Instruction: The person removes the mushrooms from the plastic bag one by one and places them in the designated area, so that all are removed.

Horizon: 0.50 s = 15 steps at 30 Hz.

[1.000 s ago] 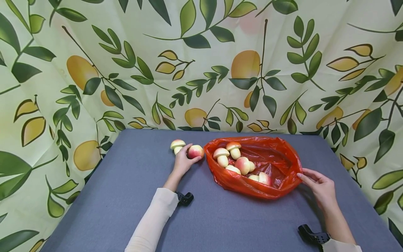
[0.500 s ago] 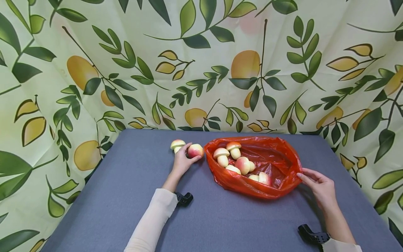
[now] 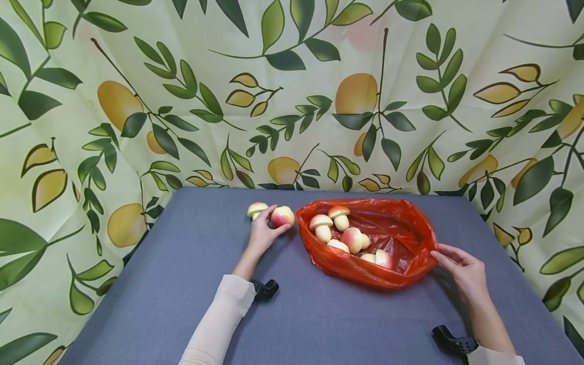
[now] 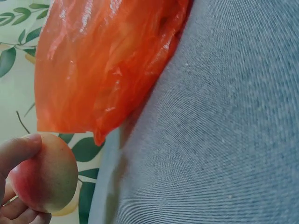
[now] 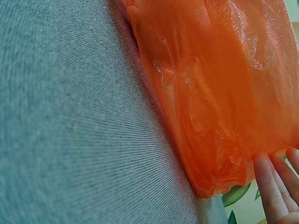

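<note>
Thumb and fingers of my left hand (image 3: 261,236) grip a toy mushroom (image 3: 282,216) by its round, red-and-yellow cap; its stem is hidden. In the left wrist view the cap (image 4: 53,175) sits between thumb and fingers, beside the bag. The red plastic bag (image 3: 360,275) lies open-mouthed on the table, with several toy mushrooms (image 3: 321,223) inside toward its left and front. At the bag's right rim, my right hand (image 3: 467,271) pinches the plastic between thumb and fingers. Just behind the left hand, another mushroom (image 3: 257,208) is partly covered by the fingers.
A grey-blue cloth covers the table (image 3: 191,238). Behind and at both sides hangs a leaf-and-fruit patterned curtain (image 3: 310,142), close to the table's back edge. Each wrist wears a black camera mount (image 3: 266,289).
My left hand has drifted slightly left with the toy mushroom, whose cap has turned to show more yellow. The right hand and the bag hold still.
</note>
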{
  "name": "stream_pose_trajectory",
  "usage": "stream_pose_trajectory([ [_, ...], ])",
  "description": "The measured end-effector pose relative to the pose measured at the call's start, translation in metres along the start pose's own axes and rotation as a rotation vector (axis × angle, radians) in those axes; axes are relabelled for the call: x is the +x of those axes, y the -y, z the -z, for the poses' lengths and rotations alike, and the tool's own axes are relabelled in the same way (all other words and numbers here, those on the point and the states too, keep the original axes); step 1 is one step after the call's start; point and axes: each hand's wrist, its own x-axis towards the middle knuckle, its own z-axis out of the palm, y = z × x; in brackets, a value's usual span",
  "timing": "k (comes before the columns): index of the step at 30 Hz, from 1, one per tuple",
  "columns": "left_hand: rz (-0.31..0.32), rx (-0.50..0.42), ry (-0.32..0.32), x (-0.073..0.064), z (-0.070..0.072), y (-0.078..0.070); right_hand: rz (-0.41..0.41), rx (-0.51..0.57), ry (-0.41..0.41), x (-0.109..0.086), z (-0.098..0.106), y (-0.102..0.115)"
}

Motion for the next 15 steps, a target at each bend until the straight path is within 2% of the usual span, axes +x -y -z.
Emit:
stream_pose_trajectory([
  [9, -0.009, -0.023, -0.01, -0.002, 0.004, -0.008, -0.019, 0.001, -0.002, 0.0, 0.0, 0.001],
  [15, 0.008, -0.057, -0.005, -0.005, 0.006, -0.014, -0.041, -0.004, 0.002, 0.0, -0.001, 0.003],
])
